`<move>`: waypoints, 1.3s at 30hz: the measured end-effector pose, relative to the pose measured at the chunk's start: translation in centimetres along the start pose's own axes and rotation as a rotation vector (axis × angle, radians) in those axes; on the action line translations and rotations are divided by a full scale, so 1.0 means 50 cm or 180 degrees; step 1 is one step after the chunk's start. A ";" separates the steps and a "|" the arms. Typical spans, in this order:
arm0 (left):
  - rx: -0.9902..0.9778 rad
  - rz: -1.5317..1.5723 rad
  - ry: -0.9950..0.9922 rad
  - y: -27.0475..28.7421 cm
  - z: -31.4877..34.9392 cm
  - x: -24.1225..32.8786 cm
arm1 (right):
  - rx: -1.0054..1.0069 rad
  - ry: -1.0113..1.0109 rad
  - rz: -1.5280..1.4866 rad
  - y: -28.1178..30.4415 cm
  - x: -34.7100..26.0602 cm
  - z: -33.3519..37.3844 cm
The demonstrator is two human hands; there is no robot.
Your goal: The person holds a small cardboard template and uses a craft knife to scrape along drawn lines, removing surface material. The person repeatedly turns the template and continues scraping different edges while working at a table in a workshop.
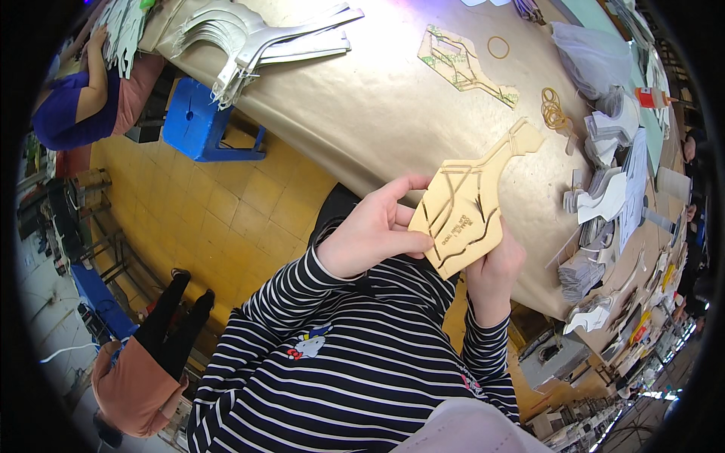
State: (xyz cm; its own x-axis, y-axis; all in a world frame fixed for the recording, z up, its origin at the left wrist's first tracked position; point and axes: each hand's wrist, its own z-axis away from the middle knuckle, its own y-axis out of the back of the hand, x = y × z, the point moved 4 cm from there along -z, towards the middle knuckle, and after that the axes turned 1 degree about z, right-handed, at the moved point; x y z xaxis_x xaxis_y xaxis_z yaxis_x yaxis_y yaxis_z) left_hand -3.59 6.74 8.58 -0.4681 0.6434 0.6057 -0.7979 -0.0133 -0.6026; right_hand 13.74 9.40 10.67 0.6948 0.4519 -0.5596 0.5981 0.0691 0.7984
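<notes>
Between my two hands is a pale yellow template board [461, 204] with slots cut through it and a narrow neck pointing away to the right. My left hand [377, 230] pinches its left edge, thumb on top and fingers beneath. At its lower right edge my right hand [496, 268] grips it, the fingers mostly hidden under the board. Farther off on the table lies a second slotted template [461, 64] with green print on it. Beside that one is a single rubber band [498, 47].
Stacked white cut pieces [253, 41] lie at the table's far left. Along the right are a bunch of rubber bands [555, 109], a clear plastic bag [593, 57], more stacked pieces [604, 200] and a red-labelled bottle [651, 97]. A blue stool [192, 124] stands left; two people are nearby.
</notes>
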 end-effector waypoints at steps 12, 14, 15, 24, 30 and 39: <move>-0.0276 0.0128 0.0073 0.011 -0.013 -0.007 | -0.0099 -0.0119 0.0029 -0.007 -0.010 0.000; -0.0343 0.0410 0.0119 0.018 -0.023 -0.019 | -0.0154 -0.0105 0.0068 -0.009 -0.015 0.002; -0.0262 0.0589 0.0167 0.026 -0.030 -0.027 | -0.0206 -0.0085 0.0130 -0.012 -0.018 0.004; -0.0281 0.1381 0.0602 0.062 -0.128 -0.148 | -0.0793 -0.0942 0.0573 -0.053 -0.022 0.045; -0.0365 0.1774 0.0357 0.066 -0.136 -0.157 | -0.0862 -0.0845 0.0711 -0.049 -0.017 0.054; -0.0186 0.1484 0.0714 0.095 -0.109 -0.166 | -0.1122 -0.0958 0.0571 -0.084 -0.009 0.053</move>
State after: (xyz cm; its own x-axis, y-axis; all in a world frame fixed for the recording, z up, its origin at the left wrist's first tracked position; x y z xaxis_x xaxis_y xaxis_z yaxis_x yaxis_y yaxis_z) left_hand -1.44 5.51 -2.13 -0.6708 0.7276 0.1438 -0.4986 -0.2988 -0.8137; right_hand 11.97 6.55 6.99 0.8900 0.2109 -0.4042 0.3231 0.3337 0.8856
